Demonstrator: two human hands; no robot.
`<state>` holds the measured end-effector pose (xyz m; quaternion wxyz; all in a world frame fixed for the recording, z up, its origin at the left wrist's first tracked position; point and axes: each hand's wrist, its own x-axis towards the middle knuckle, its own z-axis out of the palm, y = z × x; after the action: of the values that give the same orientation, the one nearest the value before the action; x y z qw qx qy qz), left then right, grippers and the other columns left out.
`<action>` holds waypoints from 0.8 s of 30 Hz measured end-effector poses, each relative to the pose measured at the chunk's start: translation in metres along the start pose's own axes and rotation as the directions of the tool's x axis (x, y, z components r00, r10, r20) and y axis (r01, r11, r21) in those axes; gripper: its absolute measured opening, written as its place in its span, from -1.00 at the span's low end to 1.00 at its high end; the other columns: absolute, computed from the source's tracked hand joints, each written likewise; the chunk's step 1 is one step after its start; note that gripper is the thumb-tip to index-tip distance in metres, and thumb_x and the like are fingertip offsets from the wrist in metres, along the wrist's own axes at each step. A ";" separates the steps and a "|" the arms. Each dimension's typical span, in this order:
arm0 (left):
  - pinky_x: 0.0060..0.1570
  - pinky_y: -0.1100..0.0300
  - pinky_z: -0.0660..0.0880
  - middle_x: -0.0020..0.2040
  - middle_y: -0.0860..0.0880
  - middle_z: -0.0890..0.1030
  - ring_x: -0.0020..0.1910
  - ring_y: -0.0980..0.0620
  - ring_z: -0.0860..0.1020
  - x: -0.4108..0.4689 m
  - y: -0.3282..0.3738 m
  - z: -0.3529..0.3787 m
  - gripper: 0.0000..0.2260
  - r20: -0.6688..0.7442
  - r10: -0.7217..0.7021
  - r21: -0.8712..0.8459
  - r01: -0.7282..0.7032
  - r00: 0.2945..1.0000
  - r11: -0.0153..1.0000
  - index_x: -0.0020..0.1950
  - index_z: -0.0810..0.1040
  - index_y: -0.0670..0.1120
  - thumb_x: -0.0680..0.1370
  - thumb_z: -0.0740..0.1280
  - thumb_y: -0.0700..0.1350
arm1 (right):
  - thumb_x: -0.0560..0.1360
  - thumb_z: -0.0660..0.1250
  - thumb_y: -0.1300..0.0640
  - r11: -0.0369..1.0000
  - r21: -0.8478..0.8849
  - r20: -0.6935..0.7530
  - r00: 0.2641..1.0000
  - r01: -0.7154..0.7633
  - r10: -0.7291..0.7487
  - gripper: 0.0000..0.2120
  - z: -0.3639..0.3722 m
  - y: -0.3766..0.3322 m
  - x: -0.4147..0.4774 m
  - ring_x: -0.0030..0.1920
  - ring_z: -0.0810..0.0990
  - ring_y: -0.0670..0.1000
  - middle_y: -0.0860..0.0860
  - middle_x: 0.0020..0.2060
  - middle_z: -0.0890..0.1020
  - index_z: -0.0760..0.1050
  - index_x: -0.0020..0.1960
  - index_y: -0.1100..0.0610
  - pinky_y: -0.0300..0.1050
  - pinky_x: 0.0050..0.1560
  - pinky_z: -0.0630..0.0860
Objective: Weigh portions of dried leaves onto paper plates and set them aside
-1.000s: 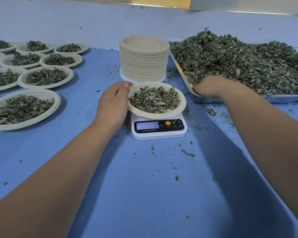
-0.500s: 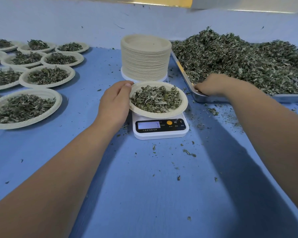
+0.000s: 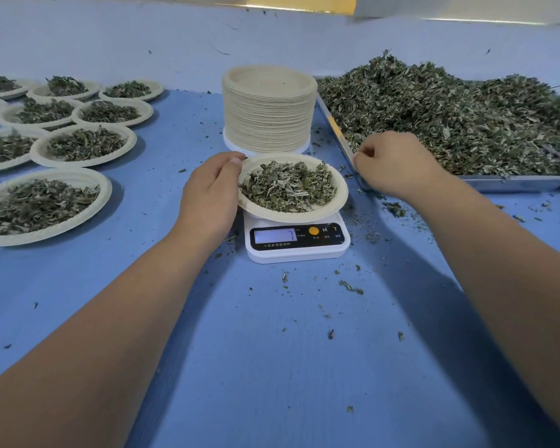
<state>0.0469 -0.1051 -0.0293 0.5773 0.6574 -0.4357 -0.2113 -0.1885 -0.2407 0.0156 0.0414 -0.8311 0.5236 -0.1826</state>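
Here, the left hand point(image 3: 209, 197) pinches the rim of the filled paper plate point(image 3: 342, 193) on the scale point(image 3: 296, 252). The right hand point(image 3: 392, 163) curls at the tray point(image 3: 514, 184) edge; any leaves held cannot be told. Best lifted level and slowly toward the set-aside plates point(image 3: 106, 189).

We see two forearms, both bare to the frame edge. Left grip point(image 3: 209, 195) and right grip point(image 3: 392, 163) bare too. Short thumbnail on the left.
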 end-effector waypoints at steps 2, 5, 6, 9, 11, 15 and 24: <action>0.17 0.30 0.38 0.14 0.25 0.58 0.23 0.18 0.50 0.002 -0.002 0.001 -0.64 -0.007 0.004 0.020 -0.004 1.000 1.000 0.33 0.61 0.06 0.62 0.16 0.07 | 0.59 0.21 0.10 0.995 0.040 -0.164 0.983 0.088 -0.081 -0.76 0.003 -0.010 -0.019 -0.37 0.50 0.06 0.15 -0.17 0.67 0.62 0.05 0.17 -0.03 -0.20 0.55; 0.04 0.42 0.28 0.17 0.28 0.50 0.23 0.23 0.43 0.004 -0.002 0.004 -0.65 0.003 -0.037 0.000 0.037 0.999 0.999 0.43 0.52 0.10 0.67 0.15 0.05 | 0.60 0.23 0.07 0.968 0.119 -0.230 0.955 0.220 -0.189 -0.77 0.006 -0.027 -0.046 -0.42 0.50 -0.01 0.07 -0.18 0.69 0.63 0.13 0.09 -0.03 -0.23 0.51; 0.08 0.38 0.28 0.22 0.25 0.47 0.25 0.23 0.41 0.004 -0.002 0.006 -0.64 0.014 -0.058 -0.012 0.059 0.998 0.998 0.46 0.48 0.11 0.68 0.15 0.06 | 0.61 0.23 0.04 0.964 0.118 -0.206 0.955 0.240 -0.213 -0.77 0.007 -0.029 -0.052 -0.42 0.50 0.00 0.03 -0.28 0.66 0.62 0.12 0.08 -0.05 -0.26 0.46; 0.26 0.22 0.24 0.31 0.23 0.41 0.31 0.21 0.36 0.003 -0.002 0.009 -0.58 0.054 -0.120 -0.056 0.123 0.991 0.991 0.53 0.40 0.14 0.66 0.15 0.11 | 0.67 0.17 -0.04 0.963 0.029 -0.172 0.950 0.268 -0.260 -0.70 0.011 -0.031 -0.060 -0.32 0.53 0.10 -0.07 -0.44 0.48 0.59 0.13 0.10 -0.07 -0.20 0.34; 0.34 0.16 0.25 0.42 0.22 0.40 0.37 0.19 0.36 0.002 -0.003 0.009 -0.50 0.086 -0.153 -0.069 0.159 0.984 0.985 0.54 0.38 0.15 0.59 0.15 0.18 | 0.68 0.12 -0.09 0.968 0.017 -0.173 0.954 0.249 -0.243 -0.67 0.012 -0.030 -0.060 -0.19 0.57 0.18 0.00 -0.35 0.57 0.56 0.16 0.09 -0.02 -0.07 0.36; 0.43 0.10 0.25 0.52 0.15 0.41 0.42 0.16 0.38 0.000 0.000 0.007 -0.44 0.119 -0.199 -0.079 0.209 0.973 0.975 0.54 0.39 0.14 0.55 0.16 0.22 | 0.66 0.14 -0.14 0.958 0.196 -0.113 0.975 0.211 -0.192 -0.69 0.013 -0.030 -0.064 -0.13 0.61 0.09 0.01 -0.17 0.66 0.56 0.14 0.01 -0.03 -0.11 0.50; 0.08 -0.02 0.66 0.07 0.01 0.71 -0.08 0.04 0.73 0.009 0.019 0.002 -0.78 -0.055 -0.394 -0.530 0.308 0.918 0.791 0.18 0.66 0.00 0.64 0.25 -0.13 | 0.47 0.29 -0.29 0.867 0.448 0.051 0.962 0.218 -0.268 -0.76 0.017 -0.033 -0.072 -0.01 0.48 -0.36 -0.34 -0.15 0.55 0.44 0.02 -0.18 0.05 0.46 0.23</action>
<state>0.0437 -0.1132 -0.0096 0.7145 0.5650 -0.1856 -0.3686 -0.1815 -0.1644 -0.0101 0.2333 -0.8684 0.3570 -0.2528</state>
